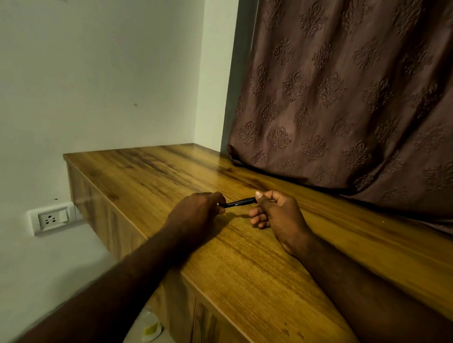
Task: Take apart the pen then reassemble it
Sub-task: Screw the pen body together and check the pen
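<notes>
A slim black pen (238,203) is held level just above the wooden counter top (253,267), between both hands. My left hand (195,214) grips its left end with the fingers curled over it. My right hand (276,213) pinches the right end between thumb and fingers. Only the middle stretch of the pen shows; both ends are hidden inside the hands. I cannot tell whether the pen is in one piece or parted.
A brown patterned curtain (359,100) hangs down onto the back right of the counter. The counter's left edge drops to the floor, where a wall socket (51,219) and a pale object (151,326) sit. A white wall stands at the left.
</notes>
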`<action>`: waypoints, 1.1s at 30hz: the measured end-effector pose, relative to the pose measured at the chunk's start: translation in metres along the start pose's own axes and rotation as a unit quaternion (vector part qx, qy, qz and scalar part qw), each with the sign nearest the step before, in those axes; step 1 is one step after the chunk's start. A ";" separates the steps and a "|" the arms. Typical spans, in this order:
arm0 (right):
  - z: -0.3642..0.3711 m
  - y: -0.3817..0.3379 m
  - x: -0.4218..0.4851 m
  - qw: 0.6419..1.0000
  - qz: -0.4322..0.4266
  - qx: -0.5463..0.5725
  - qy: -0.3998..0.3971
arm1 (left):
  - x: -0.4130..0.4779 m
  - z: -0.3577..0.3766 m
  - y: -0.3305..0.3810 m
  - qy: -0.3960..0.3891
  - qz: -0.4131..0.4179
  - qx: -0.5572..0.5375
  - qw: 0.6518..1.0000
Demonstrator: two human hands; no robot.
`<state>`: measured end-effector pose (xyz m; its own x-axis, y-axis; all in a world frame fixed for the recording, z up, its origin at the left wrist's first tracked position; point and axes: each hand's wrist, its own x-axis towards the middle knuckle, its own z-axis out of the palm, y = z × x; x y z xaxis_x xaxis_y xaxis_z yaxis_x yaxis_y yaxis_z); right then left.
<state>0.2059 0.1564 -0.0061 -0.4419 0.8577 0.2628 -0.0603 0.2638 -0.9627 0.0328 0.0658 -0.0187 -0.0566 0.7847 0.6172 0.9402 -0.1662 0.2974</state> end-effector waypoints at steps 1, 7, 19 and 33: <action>0.001 0.000 0.000 1.000 0.000 -0.005 0.001 | 0.000 -0.001 0.001 0.001 -0.002 -0.005 1.000; 0.000 0.001 0.001 1.000 -0.008 0.005 0.030 | -0.001 -0.001 0.002 0.007 -0.021 -0.003 1.000; 0.005 -0.002 0.007 0.999 0.029 0.023 -0.014 | 0.004 0.002 0.002 0.026 -0.025 0.008 0.999; 0.048 -0.027 0.020 0.941 0.076 0.328 0.033 | 0.002 -0.007 0.002 0.077 -0.045 -0.030 0.996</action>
<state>0.1553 0.1449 0.0220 -0.4357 0.8944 0.1013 -0.5495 -0.1751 -0.8169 0.0327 0.0631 -0.0115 -0.1949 0.6979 0.6892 0.9072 -0.1389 0.3972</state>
